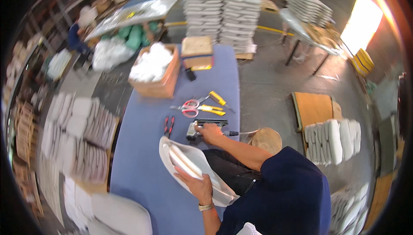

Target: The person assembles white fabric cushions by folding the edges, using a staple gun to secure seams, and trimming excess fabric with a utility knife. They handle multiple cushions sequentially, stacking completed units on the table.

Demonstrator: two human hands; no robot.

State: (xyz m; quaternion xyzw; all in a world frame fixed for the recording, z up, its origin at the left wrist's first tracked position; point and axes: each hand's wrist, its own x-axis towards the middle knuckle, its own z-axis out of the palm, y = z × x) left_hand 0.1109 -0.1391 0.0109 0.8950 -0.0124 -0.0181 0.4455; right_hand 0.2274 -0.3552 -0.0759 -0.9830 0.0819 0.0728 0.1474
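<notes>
My left hand (pixel 197 186), with a watch at the wrist, grips a pale curved panel (pixel 172 153) wrapped in white material. The panel is tilted, one end low near my lap, and its inner face shows a thick white edge. My right hand (pixel 211 133) is closed on a pneumatic staple gun (pixel 193 131) lying on the blue-covered table (pixel 142 132). The hand hides part of the tool, and an air hose (pixel 248 132) leaves it toward the right. Close by lie red-handled pliers (pixel 169 125), red-handled scissors (pixel 190 107), a yellow cutter knife (pixel 211 109) and a yellow-handled screwdriver (pixel 219 99).
A cardboard box (pixel 159 88) of white filling and a smaller box (pixel 197 53) stand farther up the table. Pale cushion-like pieces (pixel 120 213) lie at lower left. A round stool (pixel 266 141) sits right of the table. Stacked cushions (pixel 221 18) rise beyond it; other people work behind.
</notes>
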